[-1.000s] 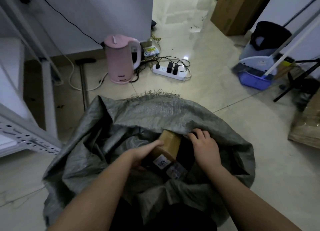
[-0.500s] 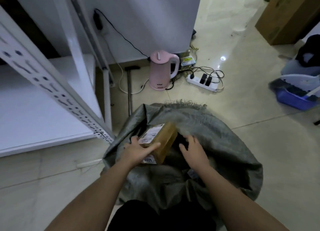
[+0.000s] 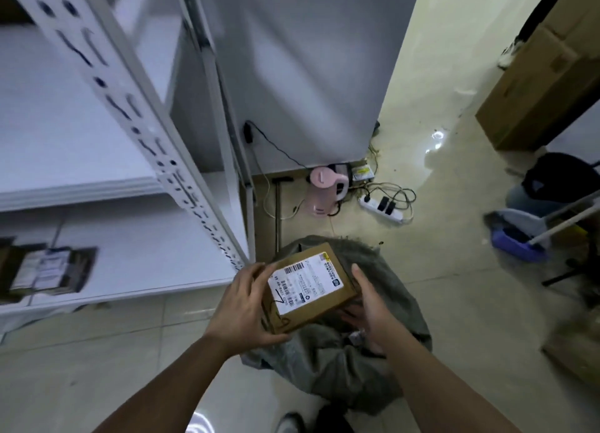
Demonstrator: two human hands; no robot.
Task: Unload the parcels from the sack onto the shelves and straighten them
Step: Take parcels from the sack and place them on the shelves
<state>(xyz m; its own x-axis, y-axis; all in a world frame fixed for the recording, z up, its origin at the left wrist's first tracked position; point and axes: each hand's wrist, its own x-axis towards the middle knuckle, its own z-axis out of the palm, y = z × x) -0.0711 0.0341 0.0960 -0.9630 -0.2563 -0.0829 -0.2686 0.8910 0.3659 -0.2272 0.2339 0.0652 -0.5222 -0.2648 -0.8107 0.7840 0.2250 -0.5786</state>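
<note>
Parcel lifted clear of sack

Brown cardboard parcel with white label (image 3: 308,286), a second ago inside grey woven sack (image 3: 383,361), now clamped between left hand (image 3: 242,306) and right hand (image 3: 370,306); white metal shelf (image 3: 136,254) left of grip; placement next.

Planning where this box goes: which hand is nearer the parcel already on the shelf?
Left. The left hand is nearest the shelved parcel; the right hand is beyond the box.

2 hands (image 3: 242,306) and 1 cardboard parcel (image 3: 310,285), 1 grey sack (image 3: 341,351), 1 white shelving unit (image 3: 130,159), 1 pink kettle (image 3: 326,187), 1 power strip (image 3: 383,207), perhaps 2 blurred parcels (image 3: 48,270) shelved.
</note>
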